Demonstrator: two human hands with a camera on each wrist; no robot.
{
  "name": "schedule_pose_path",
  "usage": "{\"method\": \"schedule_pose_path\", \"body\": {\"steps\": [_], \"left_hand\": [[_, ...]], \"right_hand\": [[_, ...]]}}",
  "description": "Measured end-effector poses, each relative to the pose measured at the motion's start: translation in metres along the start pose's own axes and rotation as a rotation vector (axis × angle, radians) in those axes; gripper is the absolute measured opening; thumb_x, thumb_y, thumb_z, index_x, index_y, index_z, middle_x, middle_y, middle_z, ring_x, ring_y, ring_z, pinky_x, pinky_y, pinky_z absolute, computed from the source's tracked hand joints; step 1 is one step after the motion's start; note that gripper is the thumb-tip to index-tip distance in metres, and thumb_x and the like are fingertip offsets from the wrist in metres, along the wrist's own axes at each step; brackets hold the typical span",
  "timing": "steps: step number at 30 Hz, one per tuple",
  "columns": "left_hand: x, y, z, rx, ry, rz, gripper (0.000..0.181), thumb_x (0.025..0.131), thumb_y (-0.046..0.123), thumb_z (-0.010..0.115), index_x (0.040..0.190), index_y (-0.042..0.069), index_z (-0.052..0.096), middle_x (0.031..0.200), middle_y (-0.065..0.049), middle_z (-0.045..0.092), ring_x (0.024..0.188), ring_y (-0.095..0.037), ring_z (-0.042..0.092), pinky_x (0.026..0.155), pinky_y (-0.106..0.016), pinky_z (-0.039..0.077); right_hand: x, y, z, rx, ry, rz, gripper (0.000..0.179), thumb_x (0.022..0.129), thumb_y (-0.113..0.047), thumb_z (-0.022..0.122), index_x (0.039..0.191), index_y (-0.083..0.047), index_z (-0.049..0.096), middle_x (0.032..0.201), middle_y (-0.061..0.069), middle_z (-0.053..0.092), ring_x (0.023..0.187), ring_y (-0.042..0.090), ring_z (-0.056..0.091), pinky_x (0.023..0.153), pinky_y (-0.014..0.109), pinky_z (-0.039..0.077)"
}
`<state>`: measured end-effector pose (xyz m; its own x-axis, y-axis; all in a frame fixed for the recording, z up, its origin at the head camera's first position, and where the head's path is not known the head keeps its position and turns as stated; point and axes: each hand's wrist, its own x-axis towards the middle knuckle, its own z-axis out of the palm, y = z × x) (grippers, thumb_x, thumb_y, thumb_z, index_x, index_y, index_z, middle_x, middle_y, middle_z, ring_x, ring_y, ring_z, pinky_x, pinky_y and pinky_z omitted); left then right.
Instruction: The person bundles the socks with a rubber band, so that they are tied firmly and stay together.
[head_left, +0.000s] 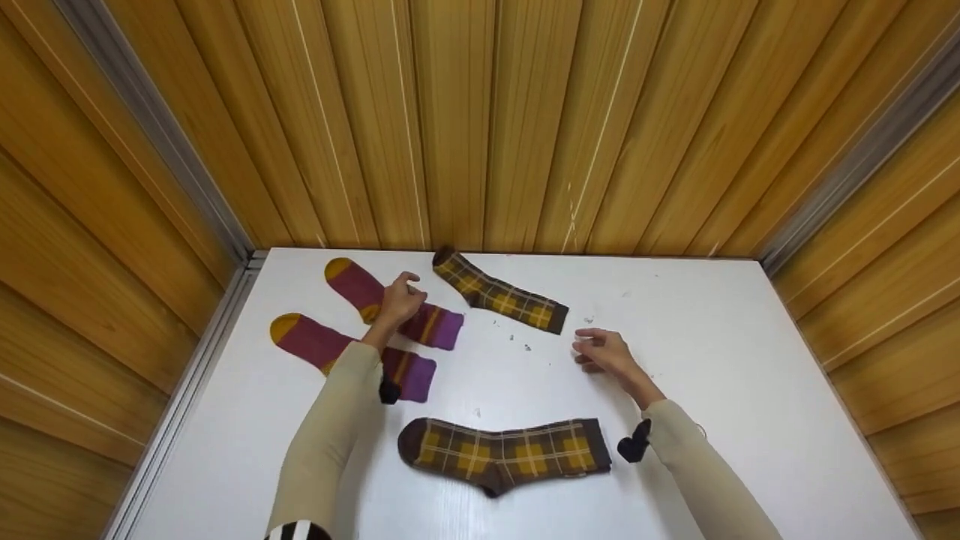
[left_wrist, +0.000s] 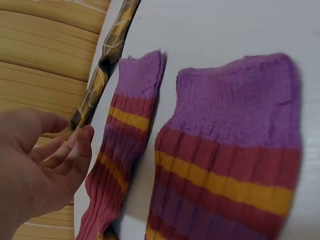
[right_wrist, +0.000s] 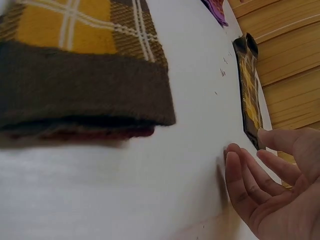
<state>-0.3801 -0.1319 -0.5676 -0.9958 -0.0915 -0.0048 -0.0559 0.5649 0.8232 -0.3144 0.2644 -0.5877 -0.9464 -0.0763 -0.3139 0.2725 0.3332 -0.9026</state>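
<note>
My left hand (head_left: 403, 301) hovers over the farther maroon sock (head_left: 354, 285), fingers loosely bent and nothing in them. Alongside it lies a second maroon sock (head_left: 309, 342), partly covered by my left forearm; both have yellow toes and purple cuffs. To the right, my right hand (head_left: 606, 351) is raised over the table with relaxed, empty fingers. Its fingertips are near the dark cuff of a brown-and-yellow plaid sock (head_left: 506, 298) at the back. Another plaid sock (head_left: 517, 454) lies flat in front, between the forearms; in the right wrist view, a reddish edge shows beneath its cuff.
The white table (head_left: 712, 337) meets a wood-patterned wall (head_left: 517, 127) at the back, with similar panels at both sides. Small dark specks (head_left: 527, 347) dot the tabletop near the middle. A metal rail (head_left: 187, 390) runs along the left edge.
</note>
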Motion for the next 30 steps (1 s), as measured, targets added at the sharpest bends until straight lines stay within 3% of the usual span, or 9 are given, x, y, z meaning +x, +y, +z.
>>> {"method": "schedule_pose_path", "body": {"steps": [3, 5, 9, 13, 18, 24, 30], "left_hand": [[0.018, -0.002, 0.024, -0.005, 0.036, 0.035, 0.053, 0.085, 0.004, 0.061, 0.135, -0.008, 0.051, 0.110, -0.030, 0.068, 0.102, -0.039, 0.065, 0.094, -0.047, 0.052], [0.027, -0.002, 0.039, -0.046, 0.045, 0.025, 0.057, 0.086, 0.003, 0.060, 0.140, -0.008, 0.048, 0.120, -0.034, 0.063, 0.115, -0.045, 0.060, 0.104, -0.052, 0.047], [0.038, 0.004, 0.062, -0.152, 0.099, -0.060, 0.057, 0.088, 0.003, 0.060, 0.142, -0.008, 0.047, 0.129, -0.033, 0.059, 0.125, -0.044, 0.055, 0.110, -0.051, 0.043], [0.042, 0.011, 0.075, -0.130, 0.114, -0.127, 0.058, 0.092, 0.006, 0.060, 0.146, -0.006, 0.044, 0.135, -0.030, 0.055, 0.128, -0.040, 0.054, 0.111, -0.048, 0.042], [0.041, 0.017, 0.081, 0.009, 0.098, -0.172, 0.053, 0.096, 0.007, 0.060, 0.148, 0.001, 0.047, 0.138, -0.029, 0.046, 0.127, -0.041, 0.052, 0.110, -0.049, 0.044], [0.037, 0.026, 0.078, 0.179, 0.084, -0.164, 0.042, 0.092, -0.002, 0.058, 0.133, -0.004, 0.060, 0.136, -0.030, 0.042, 0.119, -0.046, 0.057, 0.105, -0.049, 0.049], [0.039, 0.028, 0.068, 0.200, 0.051, -0.174, 0.039, 0.085, -0.001, 0.059, 0.123, -0.011, 0.062, 0.136, -0.032, 0.044, 0.119, -0.050, 0.058, 0.104, -0.051, 0.050]], "right_hand": [[0.009, -0.001, 0.010, 0.004, 0.128, 0.000, 0.046, 0.099, -0.014, 0.064, 0.139, 0.007, 0.054, 0.107, 0.014, 0.071, 0.075, 0.008, 0.069, 0.065, 0.022, 0.057], [0.014, -0.002, 0.017, -0.065, 0.219, -0.036, 0.044, 0.099, -0.016, 0.065, 0.136, 0.006, 0.057, 0.104, 0.015, 0.071, 0.069, 0.007, 0.066, 0.061, 0.019, 0.054], [0.019, -0.003, 0.034, -0.284, 0.345, -0.107, 0.046, 0.098, -0.027, 0.067, 0.131, 0.004, 0.061, 0.099, 0.015, 0.070, 0.066, 0.009, 0.062, 0.060, 0.020, 0.046], [0.020, -0.004, 0.046, -0.394, 0.406, -0.079, 0.049, 0.096, -0.033, 0.070, 0.129, 0.001, 0.063, 0.100, 0.015, 0.070, 0.079, 0.021, 0.064, 0.065, 0.030, 0.046], [0.021, -0.011, 0.053, -0.408, 0.386, 0.003, 0.055, 0.094, -0.029, 0.072, 0.137, 0.002, 0.055, 0.105, 0.017, 0.069, 0.089, 0.027, 0.064, 0.074, 0.038, 0.049], [0.027, -0.016, 0.052, -0.425, 0.314, 0.013, 0.056, 0.094, -0.025, 0.072, 0.140, 0.002, 0.054, 0.105, 0.016, 0.068, 0.083, 0.023, 0.062, 0.070, 0.034, 0.048], [0.027, -0.021, 0.047, -0.474, 0.218, 0.009, 0.052, 0.094, -0.022, 0.071, 0.136, 0.004, 0.054, 0.115, 0.019, 0.063, 0.102, 0.030, 0.060, 0.086, 0.043, 0.050]]}}
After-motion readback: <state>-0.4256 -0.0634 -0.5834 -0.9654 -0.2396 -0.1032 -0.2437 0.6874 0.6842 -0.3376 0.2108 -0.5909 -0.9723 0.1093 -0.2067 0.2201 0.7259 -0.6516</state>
